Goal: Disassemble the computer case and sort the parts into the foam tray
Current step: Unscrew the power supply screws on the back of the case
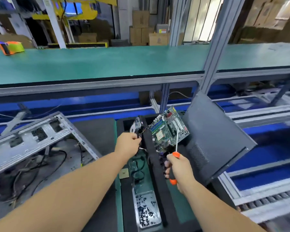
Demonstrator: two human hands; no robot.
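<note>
Over the black foam tray [157,166], as the head camera sees it, both hands are busy. The left hand [127,144] pinches a small part with thin wires trailing from it, probably a fan [136,126], at the tray's far left compartment; blur hides exactly what it is. The right hand [177,171] is curled round the orange-and-black handle of a screwdriver [175,153], its shaft pointing up across the motherboard [169,129], which leans tilted in the right compartment. A metal dish of screws [146,210] sits in the near left compartment, with cables and a small square chip beyond it. A dark side panel [216,138] leans at the tray's right edge. The stripped computer case [32,139] lies to the left on the bench, loose cables inside. The wired part looks light but delicate; it is better held by its frame than by its leads. The board seems stiff yet fragile, best taken by its edges.
</note>
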